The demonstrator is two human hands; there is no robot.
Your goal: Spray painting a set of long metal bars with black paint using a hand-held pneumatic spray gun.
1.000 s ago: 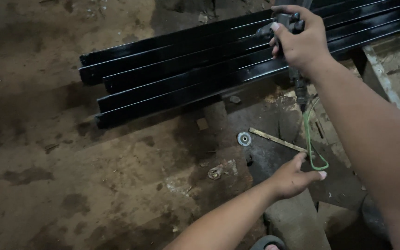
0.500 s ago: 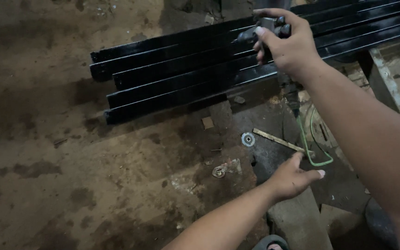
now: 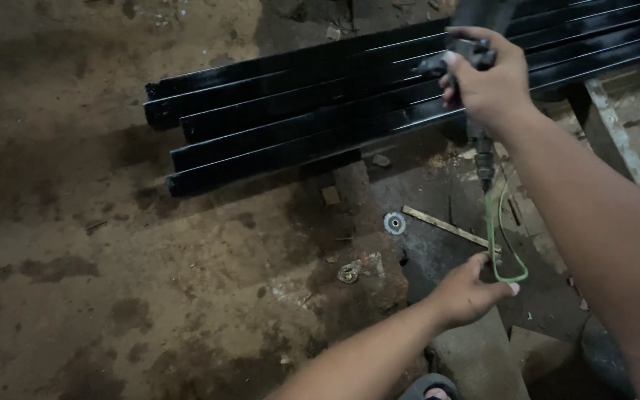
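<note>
Two hands | right hand (image 3: 492,85) gripping black tool (image 3: 475,44) | left hand (image 3: 467,290) pinching green cord (image 3: 499,241)

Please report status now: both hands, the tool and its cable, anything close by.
Right hand gripping dark handheld tool above black metal tubes. Left hand holds thin green cable loop. Small round disc on floor nearby.

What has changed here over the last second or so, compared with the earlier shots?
Little changed. The right hand keeps its grip on the dark tool over the black metal bars, drifting slightly left in view as the camera shifts. The left hand stays at the green cord hanging from the tool. The bars, the small disc and the flat strip lie as before.
</note>
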